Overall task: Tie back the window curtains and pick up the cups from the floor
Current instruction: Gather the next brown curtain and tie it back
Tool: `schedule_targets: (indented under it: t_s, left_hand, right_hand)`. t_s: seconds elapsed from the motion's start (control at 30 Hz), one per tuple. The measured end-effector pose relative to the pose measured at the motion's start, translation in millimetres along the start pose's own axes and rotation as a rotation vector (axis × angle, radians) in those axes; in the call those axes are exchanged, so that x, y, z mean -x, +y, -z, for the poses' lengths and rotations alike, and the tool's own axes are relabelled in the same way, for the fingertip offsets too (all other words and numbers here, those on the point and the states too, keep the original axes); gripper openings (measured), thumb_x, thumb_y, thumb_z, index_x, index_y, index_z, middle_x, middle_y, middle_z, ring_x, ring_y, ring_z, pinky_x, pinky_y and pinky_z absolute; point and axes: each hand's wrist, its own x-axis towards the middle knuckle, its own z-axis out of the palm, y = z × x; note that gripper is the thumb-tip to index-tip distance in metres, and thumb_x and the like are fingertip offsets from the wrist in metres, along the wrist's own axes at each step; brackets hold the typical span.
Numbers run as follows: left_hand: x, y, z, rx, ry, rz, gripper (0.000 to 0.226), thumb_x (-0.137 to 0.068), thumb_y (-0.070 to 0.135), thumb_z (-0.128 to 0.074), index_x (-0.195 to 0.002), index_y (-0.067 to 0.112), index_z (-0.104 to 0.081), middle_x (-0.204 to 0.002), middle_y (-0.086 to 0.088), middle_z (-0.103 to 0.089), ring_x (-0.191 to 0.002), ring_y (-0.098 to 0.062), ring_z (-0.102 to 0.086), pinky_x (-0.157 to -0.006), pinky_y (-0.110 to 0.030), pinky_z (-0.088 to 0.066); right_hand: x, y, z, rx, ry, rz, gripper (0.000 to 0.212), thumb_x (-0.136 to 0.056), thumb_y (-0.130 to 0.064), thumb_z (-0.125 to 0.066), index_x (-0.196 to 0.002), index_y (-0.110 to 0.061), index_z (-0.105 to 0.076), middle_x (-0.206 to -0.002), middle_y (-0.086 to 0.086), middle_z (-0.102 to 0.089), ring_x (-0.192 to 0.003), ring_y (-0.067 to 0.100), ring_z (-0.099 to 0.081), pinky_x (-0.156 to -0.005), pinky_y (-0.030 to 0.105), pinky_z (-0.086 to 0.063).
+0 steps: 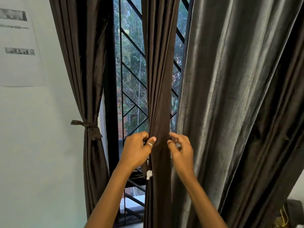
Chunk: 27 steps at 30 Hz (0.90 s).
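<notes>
**Both hands on the middle curtain**

The grey curtain [230,96] hangs loose, filling the right side. At the left, the brown curtain [85,63] is tied with a band [88,125] (knotted beside the wall). Between them, before the window grille [131,76], the middle curtain [158,79] is bunched narrow. The left hand [136,150] grips its left edge, thumb across the front. The right hand [181,150] pinches its right edge with curled fingers.
</notes>
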Motion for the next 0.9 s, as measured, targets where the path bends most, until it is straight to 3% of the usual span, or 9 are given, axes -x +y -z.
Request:
schedule_targets:
  t_s: [0.13,0.2,0.27,0.4,0.57,0.67,0.73,0.8,0.9]
  left_hand:
    - [5.5,-6.7,11.7,0.177,-0.177,-0.019,0.04,-0.096,0.036,-0.062,-0.08,0.0,-0.053,-0.065,-0.011,-0.047,-0.057,-0.018,-0.047,-0.06,-0.033,-0.044]
    - [7.2,-8.5,19.4,0.337,-0.294,0.013,0.042,-0.094,0.042,-0.063,-0.09,0.0,-0.06,-0.082,-0.025,-0.06,-0.074,-0.038,-0.062,-0.075,-0.046,-0.056]
    - [9.8,-8.8,26.5,0.46,-0.37,0.06,0.049,-0.092,0.045,-0.065,-0.102,-0.003,-0.062,-0.101,-0.03,-0.064,-0.097,-0.046,-0.065,-0.091,-0.058,-0.054]
    - [16.0,-7.5,35.3,0.619,-0.436,0.113,0.034,-0.094,0.026,-0.061,-0.113,-0.002,-0.065,-0.111,-0.022,-0.07,-0.106,-0.035,-0.069,-0.097,-0.047,-0.055]
    - [18.0,-13.4,41.7,0.722,-0.498,0.149,0.04,-0.089,0.03,-0.062,-0.12,0.005,-0.066,-0.118,-0.014,-0.071,-0.111,-0.029,-0.068,-0.098,-0.04,-0.054]
    - [15.8,-14.5,43.7,0.664,-0.45,0.129,0.03,-0.093,0.028,-0.06,-0.107,0.003,-0.068,-0.103,-0.01,-0.075,-0.099,-0.023,-0.072,-0.087,-0.032,-0.057]
    - [10.7,-21.9,42.1,0.547,-0.333,0.122,0.033,-0.095,0.032,-0.062,-0.092,-0.001,-0.065,-0.088,-0.018,-0.07,-0.084,-0.023,-0.068,-0.079,-0.031,-0.056]
    - [5.4,-31.1,36.6,0.435,-0.207,0.118,0.04,-0.096,0.035,-0.063,-0.09,-0.004,-0.064,-0.088,-0.028,-0.065,-0.08,-0.03,-0.068,-0.075,-0.032,-0.059]
    - [2.1,-35.1,22.7,0.244,0.009,0.094,0.038,-0.093,0.039,-0.066,-0.083,0.002,-0.069,-0.074,-0.021,-0.066,-0.07,-0.032,-0.068,-0.068,-0.043,-0.06]
  right_hand:
    - [-28.7,-3.4,18.9,-0.203,-0.152,-0.218,0.061,-0.086,-0.044,-0.07,-0.142,-0.028,-0.049,-0.138,-0.012,-0.055,-0.128,0.004,-0.051,-0.099,0.02,-0.043]
    - [-41.5,-8.4,25.6,-0.356,-0.329,-0.302,0.053,-0.086,-0.041,-0.071,-0.134,-0.026,-0.057,-0.134,-0.005,-0.064,-0.127,0.013,-0.058,-0.094,0.021,-0.048]
    - [-47.6,-14.2,29.8,-0.528,-0.498,-0.397,0.051,-0.081,-0.044,-0.079,-0.123,-0.019,-0.068,-0.125,0.003,-0.071,-0.118,0.02,-0.066,-0.088,0.028,-0.056]
    - [-53.4,-3.3,32.2,-0.645,-0.671,-0.488,0.064,-0.046,-0.048,-0.098,-0.1,-0.017,-0.081,-0.11,0.009,-0.076,-0.102,0.022,-0.073,-0.085,0.036,-0.061]
    - [-58.8,-1.6,32.9,-0.667,-0.764,-0.512,0.066,-0.051,-0.025,-0.1,-0.108,-0.005,-0.074,-0.109,0.016,-0.074,-0.097,0.027,-0.074,-0.087,0.041,-0.061]
    - [-60.4,-8.7,32.7,-0.58,-0.721,-0.471,0.032,-0.075,-0.003,-0.08,-0.107,-0.004,-0.074,-0.111,0.017,-0.074,-0.102,0.028,-0.072,-0.088,0.038,-0.06]
    - [-61.3,-10.7,33.1,-0.493,-0.623,-0.434,0.031,-0.08,0.001,-0.074,-0.111,-0.004,-0.072,-0.113,0.016,-0.074,-0.106,0.028,-0.071,-0.085,0.034,-0.06]
    - [-59.0,-13.8,31.8,-0.389,-0.517,-0.39,0.037,-0.082,-0.001,-0.075,-0.118,-0.004,-0.069,-0.112,0.012,-0.076,-0.105,0.026,-0.072,-0.081,0.03,-0.06]
    - [-49.7,-12.8,22.6,-0.214,-0.314,-0.278,0.031,-0.086,-0.004,-0.075,-0.117,-0.008,-0.069,-0.102,0.002,-0.078,-0.098,0.017,-0.075,-0.076,0.024,-0.06]
